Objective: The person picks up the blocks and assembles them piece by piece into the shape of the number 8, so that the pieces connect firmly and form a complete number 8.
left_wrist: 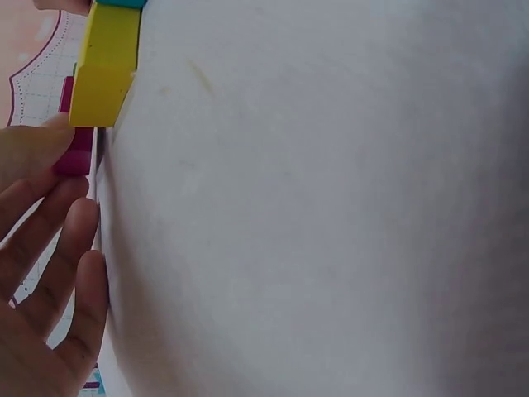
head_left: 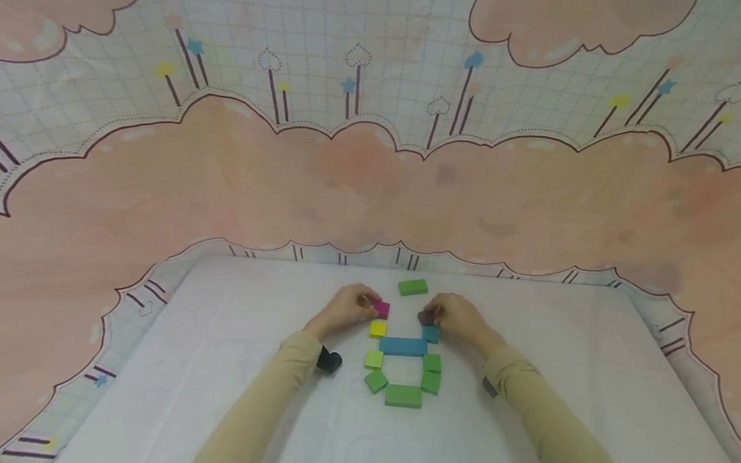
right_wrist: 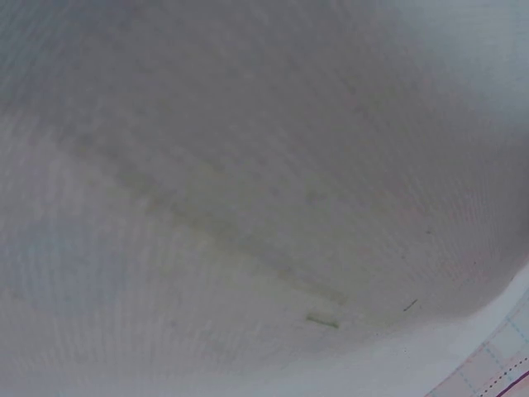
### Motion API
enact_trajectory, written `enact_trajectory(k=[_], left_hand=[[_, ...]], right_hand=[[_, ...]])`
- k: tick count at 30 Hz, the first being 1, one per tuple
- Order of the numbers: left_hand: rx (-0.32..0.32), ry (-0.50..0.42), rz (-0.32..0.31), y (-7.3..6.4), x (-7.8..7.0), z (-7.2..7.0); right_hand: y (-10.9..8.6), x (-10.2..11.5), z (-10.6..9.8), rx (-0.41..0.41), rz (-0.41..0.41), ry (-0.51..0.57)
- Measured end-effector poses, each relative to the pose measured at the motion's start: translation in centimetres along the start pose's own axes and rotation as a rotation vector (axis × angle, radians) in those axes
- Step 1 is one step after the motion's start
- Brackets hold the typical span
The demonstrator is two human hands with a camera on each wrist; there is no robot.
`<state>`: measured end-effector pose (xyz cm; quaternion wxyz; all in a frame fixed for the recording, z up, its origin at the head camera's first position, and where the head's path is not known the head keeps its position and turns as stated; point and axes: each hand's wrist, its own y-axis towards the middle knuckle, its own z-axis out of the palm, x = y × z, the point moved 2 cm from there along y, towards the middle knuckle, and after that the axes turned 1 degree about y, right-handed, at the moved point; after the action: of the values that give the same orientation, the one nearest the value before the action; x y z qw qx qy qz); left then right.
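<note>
My left hand (head_left: 347, 309) pinches a small magenta block (head_left: 382, 309) just beyond a yellow block (head_left: 378, 329). The left wrist view also has this hand (left_wrist: 54, 281), thumb and fingertips at the magenta block (left_wrist: 78, 161), with the yellow block (left_wrist: 103, 83) in front. Opposite, my right hand (head_left: 464, 320) grips a dark brown block (head_left: 425, 318) behind a small blue block (head_left: 431, 334). A long blue block (head_left: 403, 346) lies crosswise between the two columns. Neither hand nor block appears in the right wrist view, only white cloth.
Nearer me, light green (head_left: 374, 359) and green blocks (head_left: 432, 363) form the sides, with a longer green block (head_left: 403, 396) across the front. Another green block (head_left: 413, 287) lies apart at the back. All rest on a white table (head_left: 524, 429); a patterned curtain (head_left: 373, 196) hangs behind.
</note>
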<state>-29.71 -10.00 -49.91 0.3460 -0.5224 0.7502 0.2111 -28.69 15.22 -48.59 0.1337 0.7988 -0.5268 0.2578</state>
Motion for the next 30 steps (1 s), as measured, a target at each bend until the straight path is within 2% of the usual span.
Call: enact_trajectory(k=[11, 21, 26, 30], left_hand=[[0.058, 0.003, -0.006, 0.18, 0.03, 0.1], [0.079, 0.002, -0.005, -0.08, -0.07, 0.14], [0.072, -0.029, -0.001, -0.01, 0.14, 0.28], [0.04, -0.067, -0.012, 0.22, 0.59, 0.49]], right_hand=[[0.18, 0.04, -0.01, 0.007, 0.007, -0.003], [0.03, -0.06, 0.05, -0.008, -0.015, -0.011], [0.06, -0.33, 0.16, -0.006, -0.001, 0.021], [0.14, -0.51, 0.26, -0.001, 0.029, 0.073]])
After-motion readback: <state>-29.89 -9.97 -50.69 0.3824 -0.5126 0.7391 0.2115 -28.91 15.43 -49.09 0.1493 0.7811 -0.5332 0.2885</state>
